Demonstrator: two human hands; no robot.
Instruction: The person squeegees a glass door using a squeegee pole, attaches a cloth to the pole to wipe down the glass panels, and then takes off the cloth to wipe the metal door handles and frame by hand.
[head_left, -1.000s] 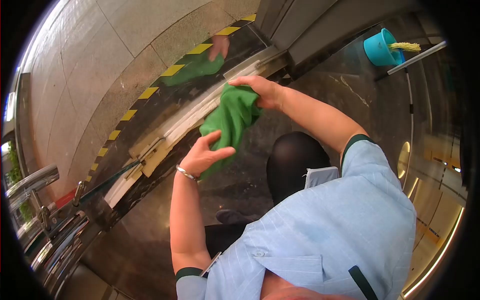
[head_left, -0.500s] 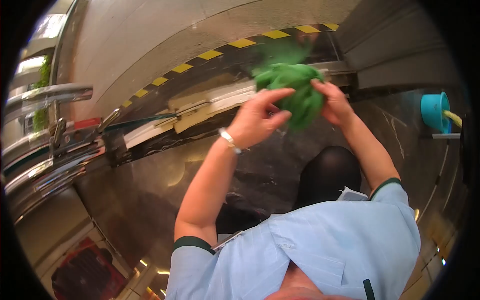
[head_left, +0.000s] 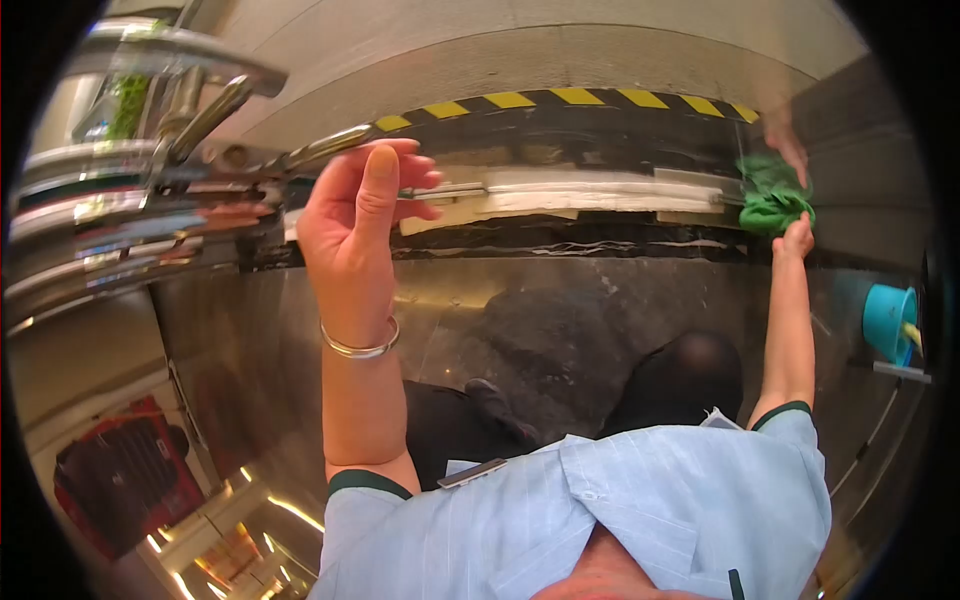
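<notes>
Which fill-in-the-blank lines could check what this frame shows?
The cloth at the right hand is ____.
The bracelet is on the ____ wrist.
The bucket stands off to the person's ____ side.
The striped floor tape is black and ____.
Missing words: green; left; right; yellow.

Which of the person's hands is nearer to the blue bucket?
Right. The right hand is on the green cloth, just ahead and to the left of the blue bucket; the left hand is across the view, beside the metal bars.

1 head-worn cam, fwd & down view, close above torso (head_left: 660,500)
</notes>
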